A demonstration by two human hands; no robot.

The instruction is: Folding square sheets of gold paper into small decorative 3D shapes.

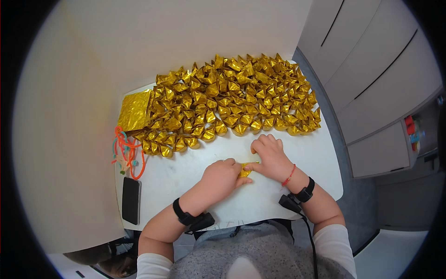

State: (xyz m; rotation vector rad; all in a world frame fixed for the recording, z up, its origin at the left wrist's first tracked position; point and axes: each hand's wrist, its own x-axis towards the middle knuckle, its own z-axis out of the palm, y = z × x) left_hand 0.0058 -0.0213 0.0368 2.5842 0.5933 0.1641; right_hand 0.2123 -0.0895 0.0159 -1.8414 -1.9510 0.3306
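White table (172, 186): pale top with rounded corners, set against pale walls (186, 32) at its far and left sides; a few faint grey smudges mark the bare part near the folded rows.
Gold foil piece (244, 170): small and shiny, between the two hands over the near-middle part of the table; its exact shape is mostly hidden by the fingers.
Left hand (220, 179): pinches the foil piece from the left, fingers curled inward and thumb along its near side; how the hidden fingertips press cannot be told.
Right hand (273, 160): thumb laid on the foil piece's right end, the other fingers bent and raised clear of it — a gap stands between thumb and forefinger.
Folded gold shapes (232, 100): pointed, crinkled, packed in crowded rows across the far half of the table.
Gold sheets (134, 110): a flat, square-looking stack at the far left corner, touching the nearest shapes.
Orange cord (143, 162): looped at the left edge, tangled with teal and pale bits, just beyond a dark phone (131, 201).
Wrists: a black strap on each, plus a red bracelet (289, 175) on the right.
Room: grey-white cabinets (371, 65) rise on the right — dark slits along their fronts — with an opening holding red and blue items (409, 126); grey floor (360, 200) runs between cabinets and table.
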